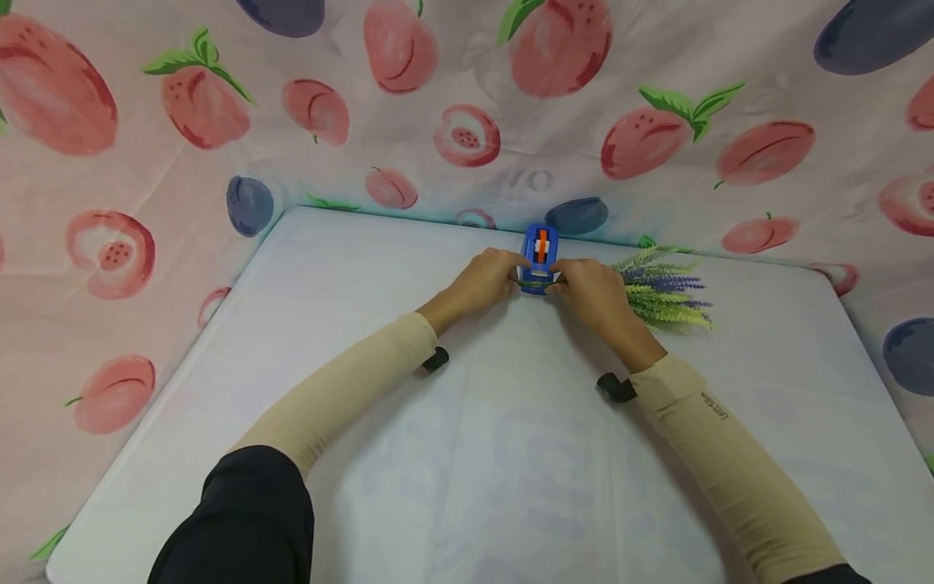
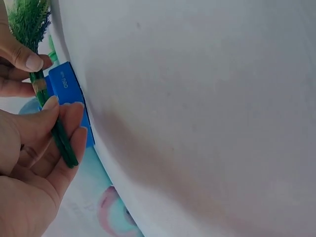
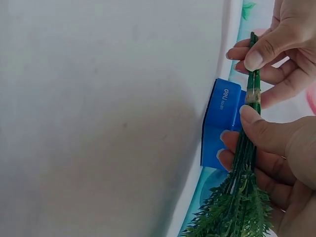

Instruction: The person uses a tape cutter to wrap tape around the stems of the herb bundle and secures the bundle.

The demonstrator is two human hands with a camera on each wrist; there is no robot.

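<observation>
Green plastic stems (image 3: 252,74) are what you've got pinched in both grips right now. Your left hand (image 1: 481,280) has thumb and fingers curled round the bare stem end, and your right hand (image 1: 594,294) pinches the same bunch just beside it, closer to the leafy part. There's a little band of tape (image 3: 252,96) wrapped round the stems right between your two thumbs.

The bunch's long axis runs sideways across you: cut ends to your left, the fake lavender sprigs (image 1: 664,292) fanning out to the right past your right hand, lying on the counter (image 1: 511,454).

Just behind your fingers, touching or near enough, sits the blue tape dispenser (image 1: 540,255), at the far edge of the counter up against the peach-print cloth (image 1: 467,97) backdrop. Both hands are about equally near it, one either side. Can't tell from any view whether the tape strip is still joined to the dispenser.
</observation>
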